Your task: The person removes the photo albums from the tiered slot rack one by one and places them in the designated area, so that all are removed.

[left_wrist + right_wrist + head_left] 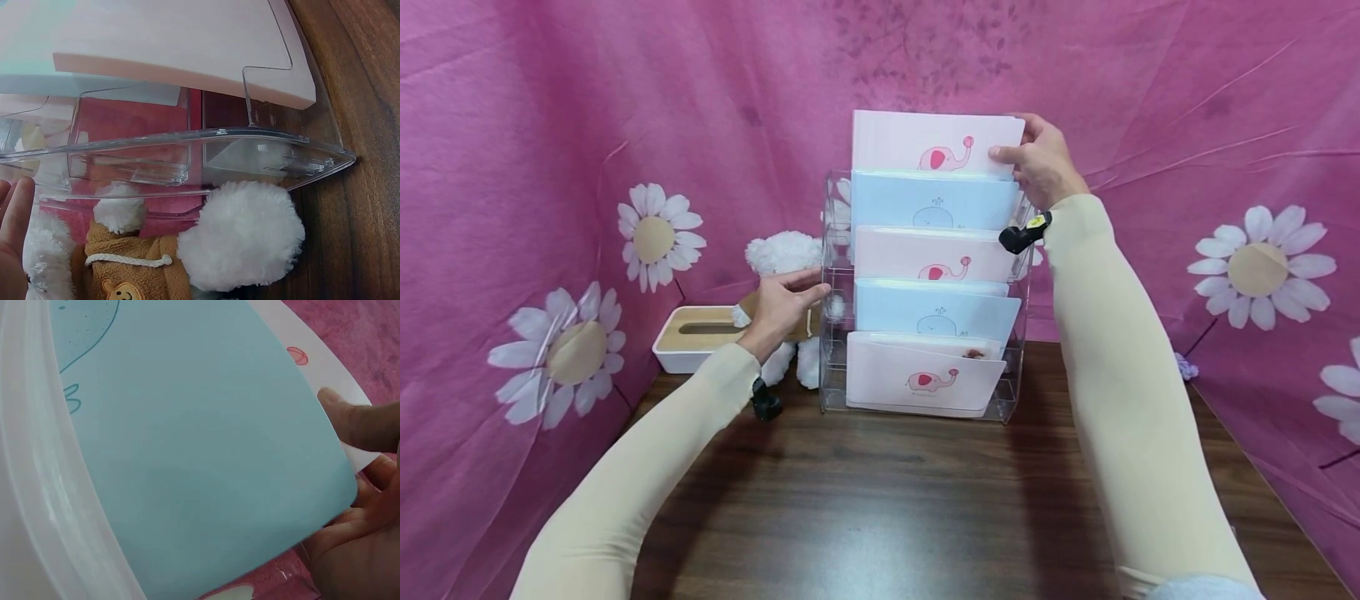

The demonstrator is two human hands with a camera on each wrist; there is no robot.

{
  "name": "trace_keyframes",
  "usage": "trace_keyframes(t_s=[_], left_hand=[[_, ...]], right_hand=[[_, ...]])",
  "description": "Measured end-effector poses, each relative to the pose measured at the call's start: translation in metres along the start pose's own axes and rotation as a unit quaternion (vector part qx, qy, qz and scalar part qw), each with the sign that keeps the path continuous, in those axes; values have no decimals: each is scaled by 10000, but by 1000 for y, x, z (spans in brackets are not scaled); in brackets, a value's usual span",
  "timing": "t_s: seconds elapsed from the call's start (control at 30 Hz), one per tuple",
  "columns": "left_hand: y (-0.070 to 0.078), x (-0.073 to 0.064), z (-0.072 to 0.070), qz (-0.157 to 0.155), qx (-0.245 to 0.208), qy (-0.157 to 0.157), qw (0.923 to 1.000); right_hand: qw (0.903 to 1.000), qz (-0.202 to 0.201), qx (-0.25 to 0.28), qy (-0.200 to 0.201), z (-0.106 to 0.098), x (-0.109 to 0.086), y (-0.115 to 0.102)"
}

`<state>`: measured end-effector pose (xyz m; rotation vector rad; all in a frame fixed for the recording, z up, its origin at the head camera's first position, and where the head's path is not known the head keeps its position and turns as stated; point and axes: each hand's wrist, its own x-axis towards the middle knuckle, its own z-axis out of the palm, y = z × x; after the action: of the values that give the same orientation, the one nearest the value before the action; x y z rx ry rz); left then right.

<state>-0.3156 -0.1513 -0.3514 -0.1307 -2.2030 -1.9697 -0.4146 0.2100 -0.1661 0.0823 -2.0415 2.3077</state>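
Observation:
A clear acrylic rack [831, 375] stands on the table, with pink and blue folders stacked in its stepped tiers. In the top tier is a pink elephant folder [887, 140]; my right hand [1047, 165] pinches its right edge, thumb in front and fingers behind. Just below it sits a blue whale folder [206, 444], which fills much of the right wrist view. My left hand [780, 310] is at the rack's left side, its fingertips right at the clear side panel. Only straight fingers [17, 215] of it show in the left wrist view.
A white plush toy [784, 252] in a brown outfit [137, 262] sits left of the rack, partly behind my left hand. Beside it is a white tissue box [681, 360] with a wooden lid. Pink flowered cloth [760, 108] hangs behind the dark wooden table [850, 517].

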Motion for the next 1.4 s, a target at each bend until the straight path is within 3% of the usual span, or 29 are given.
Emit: trace_keyframes(t_s=[0.43, 0.63, 0.93, 1.13, 1.4], left_hand=[[3, -1, 2, -15, -39, 33, 10000], [2, -1, 6, -232, 16, 53, 9997], [4, -2, 9, -274, 178, 174, 9993], [4, -2, 10, -251, 100, 253, 9993], [5, -4, 10, -218, 279, 264, 9990]], right_hand=[[9973, 99, -688, 224, 6, 2, -6], [9947, -49, -895, 513, 2, 0, -2], [9941, -548, -446, 821, 2, -1, 2], [9933, -672, -53, 942, 3, -1, 0], [9851, -996, 421, 1340, 3, -3, -4]])
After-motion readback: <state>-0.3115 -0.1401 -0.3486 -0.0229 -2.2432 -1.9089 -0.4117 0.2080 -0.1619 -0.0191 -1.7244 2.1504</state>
